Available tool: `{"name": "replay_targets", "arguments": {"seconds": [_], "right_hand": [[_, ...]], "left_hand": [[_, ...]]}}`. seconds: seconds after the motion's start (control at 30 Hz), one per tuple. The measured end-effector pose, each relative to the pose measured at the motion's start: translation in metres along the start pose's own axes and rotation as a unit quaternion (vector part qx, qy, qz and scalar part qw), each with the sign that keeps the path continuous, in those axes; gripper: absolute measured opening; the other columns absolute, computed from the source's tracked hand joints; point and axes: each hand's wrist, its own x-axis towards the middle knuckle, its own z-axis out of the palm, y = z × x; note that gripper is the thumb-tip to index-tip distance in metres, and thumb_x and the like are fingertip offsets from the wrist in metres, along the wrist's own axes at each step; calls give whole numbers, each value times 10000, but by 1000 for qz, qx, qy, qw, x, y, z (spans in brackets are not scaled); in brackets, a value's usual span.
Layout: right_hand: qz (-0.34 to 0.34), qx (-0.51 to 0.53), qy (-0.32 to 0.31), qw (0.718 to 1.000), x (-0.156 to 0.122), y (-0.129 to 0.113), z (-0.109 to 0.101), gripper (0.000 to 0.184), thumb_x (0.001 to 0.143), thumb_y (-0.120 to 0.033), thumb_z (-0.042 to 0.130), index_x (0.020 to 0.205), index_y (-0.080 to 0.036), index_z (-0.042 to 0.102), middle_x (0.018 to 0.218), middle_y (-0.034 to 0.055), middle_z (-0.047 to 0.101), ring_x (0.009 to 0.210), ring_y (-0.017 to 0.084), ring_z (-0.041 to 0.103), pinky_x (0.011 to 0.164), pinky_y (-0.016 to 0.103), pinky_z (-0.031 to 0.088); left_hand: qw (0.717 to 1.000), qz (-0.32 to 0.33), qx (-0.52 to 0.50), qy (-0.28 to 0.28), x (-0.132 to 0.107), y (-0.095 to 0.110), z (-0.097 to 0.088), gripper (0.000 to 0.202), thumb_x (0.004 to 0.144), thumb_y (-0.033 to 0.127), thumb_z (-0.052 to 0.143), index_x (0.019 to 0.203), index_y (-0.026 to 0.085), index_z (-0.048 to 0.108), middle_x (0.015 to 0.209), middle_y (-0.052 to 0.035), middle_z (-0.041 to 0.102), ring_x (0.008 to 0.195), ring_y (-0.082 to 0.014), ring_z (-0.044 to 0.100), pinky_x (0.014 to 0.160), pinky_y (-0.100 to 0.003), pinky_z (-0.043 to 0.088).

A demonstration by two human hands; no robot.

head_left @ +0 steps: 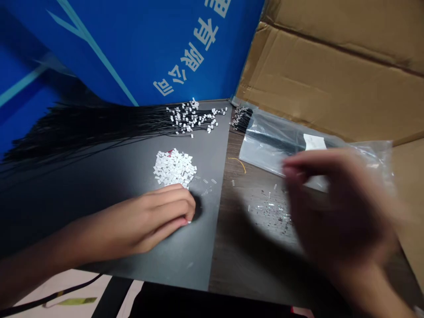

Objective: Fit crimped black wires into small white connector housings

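My left hand (162, 216) rests on the grey mat (179, 260), fingers curled together just below a heap of small white connector housings (174, 168). A pale speck shows at its fingertips, too small to tell what it is. Black wires with white connectors on their ends (188, 117) fan across the mat's far side. My right hand (338, 207) is blurred by motion, hovering over the wooden tabletop (251, 265) near a clear plastic bag of black wires (281, 145). Its fingers are hard to make out.
Tiny clear and metal bits (271, 210) are scattered on the wood, with a short yellow wire (240, 163) nearby. A blue printed board (132, 48) stands behind the mat, and brown cardboard (331, 66) lines the right side.
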Motion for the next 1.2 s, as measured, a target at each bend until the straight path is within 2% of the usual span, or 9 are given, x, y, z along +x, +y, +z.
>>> {"name": "replay_targets", "arguments": {"seconds": [0.07,0.1,0.2,0.3,0.43,0.6,0.77,0.97,1.2], "right_hand": [[-39,39,-16,998,-9,3,16,190,1190,-170,766,1121,-329,846,1069,80,870,945,282,813,860,454,738],[-39,66,-34,996,-13,4,24,226,1175,-131,729,1111,-317,842,1021,65,859,892,263,806,810,433,715],[23,138,-72,988,-24,5,40,180,1155,-145,744,1122,-274,864,996,29,874,864,208,813,753,360,679],[59,170,-58,982,-32,6,44,159,1115,-158,782,1078,-264,895,963,3,892,845,178,824,764,324,679],[81,202,-43,975,-37,2,42,184,1081,-135,808,1052,-276,923,945,-21,912,825,153,842,761,286,679],[94,244,-36,965,-42,-6,41,172,1038,-100,889,1056,-264,941,941,-16,940,819,147,883,765,257,698],[97,278,-30,955,-40,-10,39,194,978,-49,969,1006,-241,950,917,-20,953,797,123,911,782,184,721],[108,273,-49,955,-38,-11,38,173,946,-59,991,950,-228,955,884,-18,959,779,111,924,789,131,716],[110,275,-67,953,-39,-9,37,149,961,-81,971,934,-223,937,881,-14,953,787,109,916,797,141,713]], "left_hand": [[996,-28,-78,34,9,7,2,197,1232,129,741,1165,266,865,1130,-26,926,1014,-201,890,935,-259,670],[991,-43,-118,47,16,10,5,168,1213,145,792,1134,267,879,1097,-13,939,982,-190,902,912,-246,678],[968,-85,-215,96,39,18,18,150,1142,162,897,1036,265,919,1010,4,960,920,-184,925,878,-230,708],[955,-88,-234,163,57,20,34,146,1071,144,955,1016,280,967,982,12,959,917,-163,912,901,-204,705],[952,-65,-209,215,58,17,48,302,1038,65,959,1164,328,1037,986,32,956,889,-117,892,868,-152,685],[958,-67,-181,211,46,14,47,345,1057,66,973,1190,371,1065,1019,19,978,893,-119,907,841,-132,697],[940,-110,-259,194,44,12,47,395,1002,26,1007,1159,384,1067,1025,24,991,894,-128,928,835,-117,719],[920,-158,-314,174,46,16,47,386,940,44,1029,1102,392,1071,971,26,987,824,-131,919,790,-110,725],[914,-169,-327,170,46,17,51,326,926,82,1043,1057,380,1070,951,17,978,823,-141,913,796,-120,730]]}}
